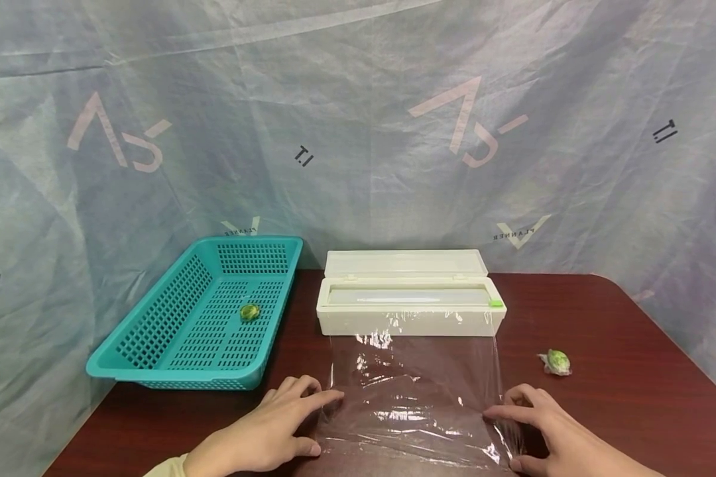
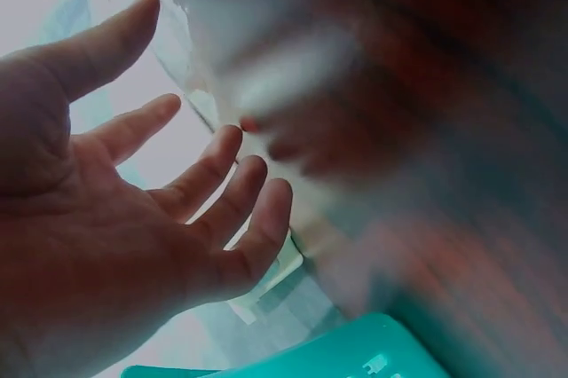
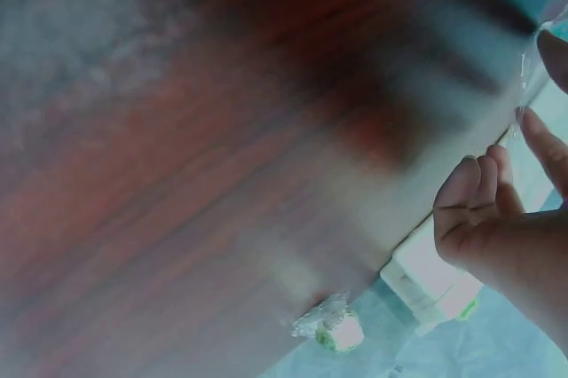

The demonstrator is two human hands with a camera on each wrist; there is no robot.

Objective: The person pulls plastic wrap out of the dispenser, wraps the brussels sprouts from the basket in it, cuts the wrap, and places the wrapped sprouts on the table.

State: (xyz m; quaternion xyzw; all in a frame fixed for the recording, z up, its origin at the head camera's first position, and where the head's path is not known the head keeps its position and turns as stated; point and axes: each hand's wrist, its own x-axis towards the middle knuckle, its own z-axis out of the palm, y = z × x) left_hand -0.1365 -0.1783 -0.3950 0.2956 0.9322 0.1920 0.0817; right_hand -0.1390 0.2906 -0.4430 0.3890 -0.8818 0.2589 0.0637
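Note:
A sheet of clear plastic wrap [image 1: 406, 404] stretches over the table from a white wrap dispenser [image 1: 412, 322] whose lid stands raised. At its left edge lies my left hand [image 1: 268, 424], index fingertip touching or just beside the film. The left wrist view shows that hand [image 2: 169, 192] with thumb and fingers spread and nothing in its palm. My right hand [image 1: 549, 430] touches the film's right edge with index finger and thumb, held apart. In the right wrist view, the same hand [image 3: 506, 218] has its other fingers bent loosely.
A turquoise basket [image 1: 185, 375] on the left holds one small green round item [image 1: 250, 312]. To the right, a small green-and-white round item [image 1: 557, 362] wrapped in film lies on the dark red table [image 1: 632, 371]. A grey printed cloth [image 1: 358, 132] hangs behind.

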